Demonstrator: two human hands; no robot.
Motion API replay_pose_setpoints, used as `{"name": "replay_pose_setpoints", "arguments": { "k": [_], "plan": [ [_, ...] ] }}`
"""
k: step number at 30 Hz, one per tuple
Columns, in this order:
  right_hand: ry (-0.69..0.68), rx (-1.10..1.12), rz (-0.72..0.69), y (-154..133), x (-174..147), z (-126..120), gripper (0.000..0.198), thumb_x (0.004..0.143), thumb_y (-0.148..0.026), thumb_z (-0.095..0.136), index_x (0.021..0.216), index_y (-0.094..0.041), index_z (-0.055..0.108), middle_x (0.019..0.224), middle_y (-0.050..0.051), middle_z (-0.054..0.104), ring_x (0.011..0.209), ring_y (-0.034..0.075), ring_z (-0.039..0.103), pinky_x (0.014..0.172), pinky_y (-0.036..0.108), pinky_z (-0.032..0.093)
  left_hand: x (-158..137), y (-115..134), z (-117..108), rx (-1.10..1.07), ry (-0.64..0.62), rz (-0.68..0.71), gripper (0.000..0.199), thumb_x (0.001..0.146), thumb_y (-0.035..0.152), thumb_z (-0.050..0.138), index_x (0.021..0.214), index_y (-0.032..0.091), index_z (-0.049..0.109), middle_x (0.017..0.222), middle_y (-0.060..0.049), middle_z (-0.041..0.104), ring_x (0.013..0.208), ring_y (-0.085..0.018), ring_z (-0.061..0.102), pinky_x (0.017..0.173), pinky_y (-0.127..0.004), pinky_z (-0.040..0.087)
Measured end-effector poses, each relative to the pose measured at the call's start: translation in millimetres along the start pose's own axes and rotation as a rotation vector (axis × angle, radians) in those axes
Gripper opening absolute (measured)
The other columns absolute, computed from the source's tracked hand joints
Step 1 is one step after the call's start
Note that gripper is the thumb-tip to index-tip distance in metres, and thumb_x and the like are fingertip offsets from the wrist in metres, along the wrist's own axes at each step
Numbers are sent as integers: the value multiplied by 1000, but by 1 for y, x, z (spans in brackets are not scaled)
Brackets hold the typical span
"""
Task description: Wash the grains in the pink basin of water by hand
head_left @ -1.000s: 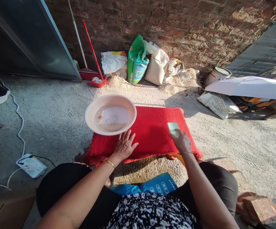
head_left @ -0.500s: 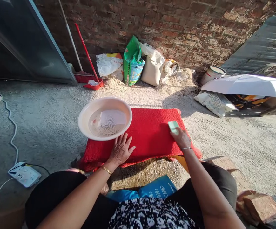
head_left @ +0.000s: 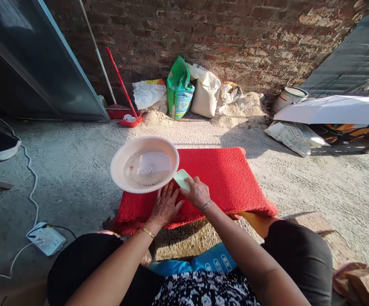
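A red fuzzy cloth is spread over a low support in front of me. On its left part stands a pale basin with clear water in it. My left hand lies flat on the cloth just below the basin's rim, fingers spread, with nothing in it. In my right hand is a pale green scrub brush, with rounded corners. Its underside, turned to the cloth, is hidden. The brush is close beside the basin's right rim and near my left fingertips.
By the brick wall stand a green bag, a white sack and a red dustpan. A power strip with its cord lies at left. Bricks are at lower right, and a blue bag lies between my legs.
My right hand has moved left with the scrub brush, from the cloth's right side to beside the basin. My left hand stays flat near the basin. The view has shifted slightly.
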State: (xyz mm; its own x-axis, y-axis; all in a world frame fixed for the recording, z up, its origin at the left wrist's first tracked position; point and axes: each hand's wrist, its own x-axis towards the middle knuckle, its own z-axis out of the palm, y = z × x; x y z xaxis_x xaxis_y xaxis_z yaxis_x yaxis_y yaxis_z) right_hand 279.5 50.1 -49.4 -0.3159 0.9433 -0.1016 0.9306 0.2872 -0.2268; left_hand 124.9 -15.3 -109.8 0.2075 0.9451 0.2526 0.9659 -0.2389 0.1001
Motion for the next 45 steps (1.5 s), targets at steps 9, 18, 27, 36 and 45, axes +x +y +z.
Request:
{"name": "replay_pose_setpoints", "arguments": {
  "k": [9, 18, 27, 36, 45],
  "plan": [
    [69, -45, 552, 180, -13, -47, 55, 90, -58, 47, 136, -27, 53, 116, 11, 55, 97, 23, 63, 85, 35, 45, -1, 3, 0, -5, 25, -8, 51, 93, 46, 51, 133, 15, 60, 144, -20, 49, 137, -37, 41, 113, -53, 30],
    [166, -21, 542, 157, -17, -50, 52, 91, -57, 47, 132, -27, 55, 114, 10, 56, 93, 23, 63, 82, 34, 45, -1, 0, 3, 26, 31, -5, 50, 93, 45, 51, 133, 16, 60, 145, -19, 49, 137, -36, 41, 112, -53, 31],
    [89, -10, 35, 32, 47, -5, 47, 91, -58, 48, 128, -30, 56, 113, 8, 57, 99, 21, 61, 85, 31, 43, 0, 0, 1, 59, 36, 2, 47, 93, 44, 52, 131, 17, 61, 143, -18, 52, 135, -34, 43, 111, -52, 33],
    [130, 44, 690, 216, 10, -48, 54, 89, -58, 49, 133, -27, 55, 118, 12, 56, 99, 26, 64, 85, 38, 46, -1, 0, 4, 57, 73, 12, 48, 92, 43, 54, 131, 16, 61, 142, -18, 52, 134, -35, 44, 111, -52, 33],
    [177, 94, 474, 153, 27, -33, 52, 88, -59, 52, 130, -30, 57, 115, 9, 57, 94, 22, 63, 82, 32, 46, -1, 1, 0, 68, 77, 21, 47, 91, 41, 55, 130, 15, 62, 141, -19, 52, 134, -36, 44, 111, -53, 33]
  ]
}}
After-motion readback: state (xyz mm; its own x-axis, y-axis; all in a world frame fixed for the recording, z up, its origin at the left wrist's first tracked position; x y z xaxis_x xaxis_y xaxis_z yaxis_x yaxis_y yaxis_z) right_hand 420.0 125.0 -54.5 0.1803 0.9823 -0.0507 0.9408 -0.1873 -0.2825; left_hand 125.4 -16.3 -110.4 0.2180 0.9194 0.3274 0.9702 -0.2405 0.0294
